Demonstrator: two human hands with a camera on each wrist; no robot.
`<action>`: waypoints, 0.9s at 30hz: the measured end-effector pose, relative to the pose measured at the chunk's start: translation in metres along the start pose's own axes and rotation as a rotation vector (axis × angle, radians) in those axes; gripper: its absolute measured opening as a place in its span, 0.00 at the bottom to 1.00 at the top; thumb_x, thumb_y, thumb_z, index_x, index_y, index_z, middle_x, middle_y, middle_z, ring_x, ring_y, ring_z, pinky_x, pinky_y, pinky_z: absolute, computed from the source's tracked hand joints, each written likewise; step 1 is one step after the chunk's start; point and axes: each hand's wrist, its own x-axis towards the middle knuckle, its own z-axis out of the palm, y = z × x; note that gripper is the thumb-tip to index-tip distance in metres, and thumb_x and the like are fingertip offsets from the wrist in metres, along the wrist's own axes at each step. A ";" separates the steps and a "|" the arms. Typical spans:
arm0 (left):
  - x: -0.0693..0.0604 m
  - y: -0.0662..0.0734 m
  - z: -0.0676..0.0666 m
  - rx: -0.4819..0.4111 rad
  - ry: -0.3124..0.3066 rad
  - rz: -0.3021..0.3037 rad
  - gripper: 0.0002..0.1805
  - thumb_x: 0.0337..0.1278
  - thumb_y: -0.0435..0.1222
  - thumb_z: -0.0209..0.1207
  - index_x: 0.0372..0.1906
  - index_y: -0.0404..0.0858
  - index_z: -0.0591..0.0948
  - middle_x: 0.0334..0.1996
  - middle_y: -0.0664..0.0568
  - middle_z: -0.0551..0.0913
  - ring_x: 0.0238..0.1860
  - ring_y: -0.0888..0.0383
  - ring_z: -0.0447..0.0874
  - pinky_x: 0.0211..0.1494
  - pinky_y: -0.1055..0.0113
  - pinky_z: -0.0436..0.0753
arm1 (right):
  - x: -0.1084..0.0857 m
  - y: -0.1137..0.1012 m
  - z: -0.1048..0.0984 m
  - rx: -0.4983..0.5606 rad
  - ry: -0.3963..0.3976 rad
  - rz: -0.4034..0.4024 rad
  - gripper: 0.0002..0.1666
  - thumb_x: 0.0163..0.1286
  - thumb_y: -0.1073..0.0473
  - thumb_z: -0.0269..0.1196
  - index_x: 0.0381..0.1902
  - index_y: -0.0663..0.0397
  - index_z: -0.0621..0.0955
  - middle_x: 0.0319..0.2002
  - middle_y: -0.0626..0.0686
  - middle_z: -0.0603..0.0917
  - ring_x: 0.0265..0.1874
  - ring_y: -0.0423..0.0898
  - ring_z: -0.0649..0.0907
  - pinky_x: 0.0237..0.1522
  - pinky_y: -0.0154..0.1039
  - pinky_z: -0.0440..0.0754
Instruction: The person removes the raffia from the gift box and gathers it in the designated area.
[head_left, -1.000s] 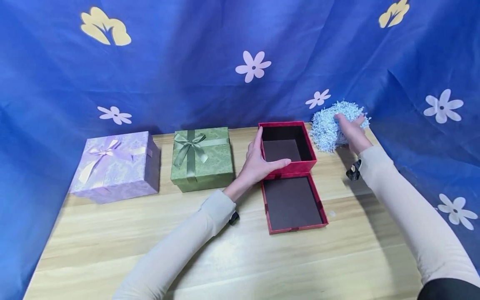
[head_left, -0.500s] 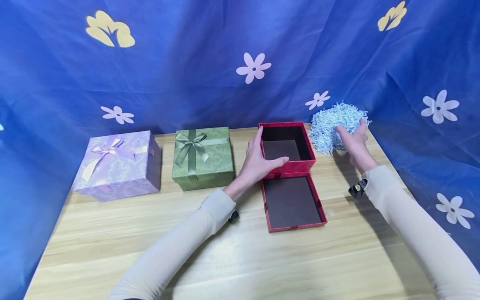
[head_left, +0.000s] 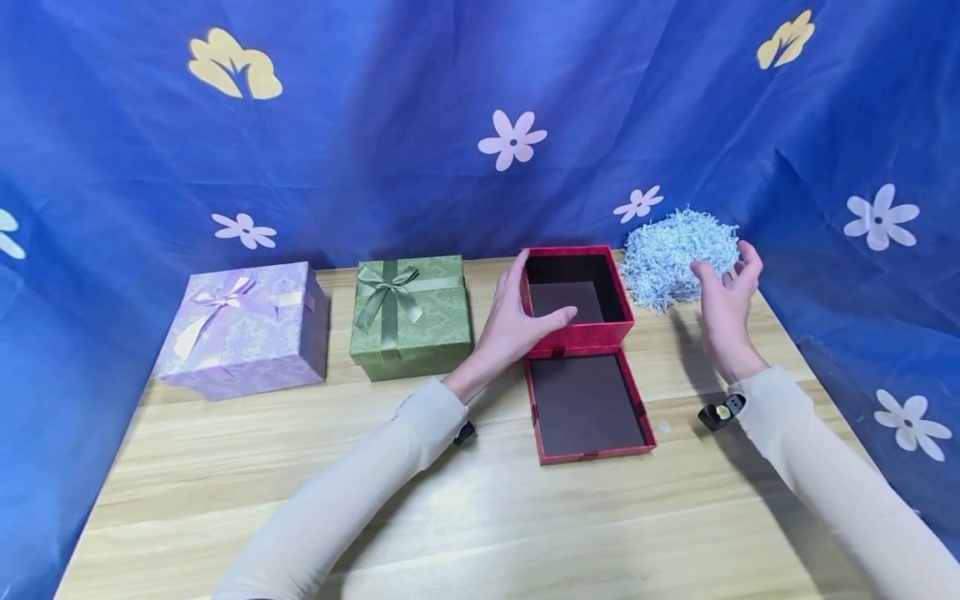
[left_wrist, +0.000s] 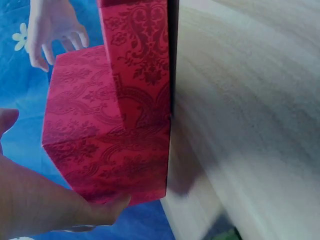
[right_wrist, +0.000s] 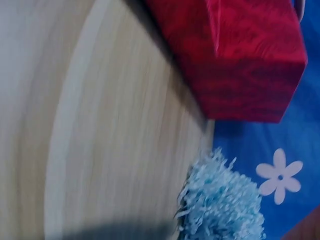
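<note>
A red gift box [head_left: 585, 336] stands open, its dark interior bare. My left hand [head_left: 508, 321] rests against its left and front sides, fingers straight and thumb stretched along the front rim. In the left wrist view a fingertip touches the patterned red wall of the box [left_wrist: 82, 110]. Just in front of the box lies its red lid [head_left: 588, 404], inside facing up. A heap of light blue shredded paper [head_left: 675, 254] sits right of the box. Beside the heap's right edge hovers my right hand [head_left: 729, 321], fingers loosely bent and apart, holding nothing.
A green gift box [head_left: 420, 321] with a ribbon bow stands left of the red one. Farther left is a lilac gift box [head_left: 255, 342], also with a bow. A blue flowered cloth [head_left: 420, 125] hangs behind the wooden table [head_left: 480, 517].
My right hand has drawn away from the shredded paper, toward me and to the right. My left hand stays at the red box. The head view has shifted slightly.
</note>
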 end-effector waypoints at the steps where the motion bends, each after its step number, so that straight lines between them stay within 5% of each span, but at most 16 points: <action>1: -0.001 0.001 -0.002 -0.003 -0.004 0.000 0.63 0.57 0.52 0.78 0.91 0.53 0.52 0.85 0.49 0.58 0.82 0.53 0.57 0.81 0.46 0.65 | -0.004 -0.001 0.000 0.034 -0.007 -0.005 0.49 0.78 0.55 0.65 0.86 0.30 0.53 0.84 0.53 0.43 0.82 0.50 0.53 0.80 0.43 0.57; 7: -0.005 0.007 -0.015 -0.035 -0.018 0.028 0.61 0.58 0.53 0.77 0.90 0.53 0.54 0.85 0.50 0.58 0.83 0.53 0.57 0.81 0.44 0.63 | -0.025 -0.011 0.002 0.159 -0.082 -0.002 0.45 0.80 0.57 0.61 0.86 0.30 0.53 0.82 0.58 0.48 0.72 0.49 0.70 0.77 0.54 0.64; 16: -0.006 0.023 -0.041 -0.201 -0.027 0.057 0.57 0.62 0.46 0.77 0.89 0.55 0.56 0.85 0.53 0.58 0.81 0.52 0.59 0.77 0.46 0.72 | -0.054 -0.031 0.016 0.220 -0.197 0.003 0.50 0.80 0.58 0.62 0.86 0.26 0.48 0.84 0.59 0.46 0.77 0.54 0.65 0.77 0.62 0.66; 27: -0.019 0.032 -0.082 -0.235 0.046 0.076 0.49 0.66 0.42 0.75 0.87 0.52 0.62 0.79 0.50 0.67 0.75 0.50 0.68 0.74 0.47 0.74 | -0.087 -0.048 0.042 0.315 -0.375 0.036 0.44 0.83 0.62 0.58 0.86 0.33 0.53 0.78 0.58 0.53 0.73 0.50 0.65 0.63 0.48 0.83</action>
